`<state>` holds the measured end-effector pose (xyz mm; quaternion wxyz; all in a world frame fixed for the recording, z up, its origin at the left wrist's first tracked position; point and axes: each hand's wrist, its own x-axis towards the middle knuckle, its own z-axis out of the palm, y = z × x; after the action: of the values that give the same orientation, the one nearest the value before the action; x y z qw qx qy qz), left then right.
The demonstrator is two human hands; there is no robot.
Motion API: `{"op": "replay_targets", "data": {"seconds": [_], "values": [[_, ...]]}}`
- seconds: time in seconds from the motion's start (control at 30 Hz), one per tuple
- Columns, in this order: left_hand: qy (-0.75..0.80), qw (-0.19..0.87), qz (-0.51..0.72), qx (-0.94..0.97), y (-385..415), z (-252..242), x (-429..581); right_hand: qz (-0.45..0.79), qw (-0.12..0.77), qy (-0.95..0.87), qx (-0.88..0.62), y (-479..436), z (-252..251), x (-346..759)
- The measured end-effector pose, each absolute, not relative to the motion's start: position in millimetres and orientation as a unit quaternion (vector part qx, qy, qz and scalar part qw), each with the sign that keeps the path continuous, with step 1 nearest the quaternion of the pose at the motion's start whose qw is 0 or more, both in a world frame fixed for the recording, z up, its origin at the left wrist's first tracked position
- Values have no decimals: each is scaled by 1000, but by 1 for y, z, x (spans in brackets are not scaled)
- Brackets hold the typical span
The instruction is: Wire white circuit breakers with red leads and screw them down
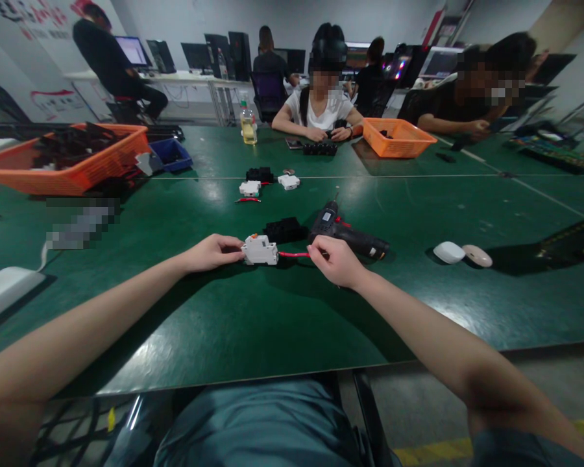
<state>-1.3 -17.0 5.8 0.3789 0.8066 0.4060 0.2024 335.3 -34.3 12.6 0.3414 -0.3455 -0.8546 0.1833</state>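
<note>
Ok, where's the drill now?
In the head view, the drill lies on the green table just beyond the right hand, immediately right of the black block.

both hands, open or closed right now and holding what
Left hand: closed, holding the white breaker at its left end.
Right hand: closed, pinching the red wire.

White module (261, 250) smooth plastic; red wire (292, 254) probably plastic-sheathed; green tabletop (214, 337) smooth, glossy.
</note>
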Motion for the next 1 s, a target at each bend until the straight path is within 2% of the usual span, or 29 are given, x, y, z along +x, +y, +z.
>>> {"op": "replay_targets", "data": {"seconds": [0.63, 1.0], "values": [[404, 384, 212, 803, -16, 2, -3, 190, 330, -867, -321, -34, 11, 335], [387, 315, 218, 839, -24, 2, -2, 219, 281, -875, -328, -35, 9, 334]]}}
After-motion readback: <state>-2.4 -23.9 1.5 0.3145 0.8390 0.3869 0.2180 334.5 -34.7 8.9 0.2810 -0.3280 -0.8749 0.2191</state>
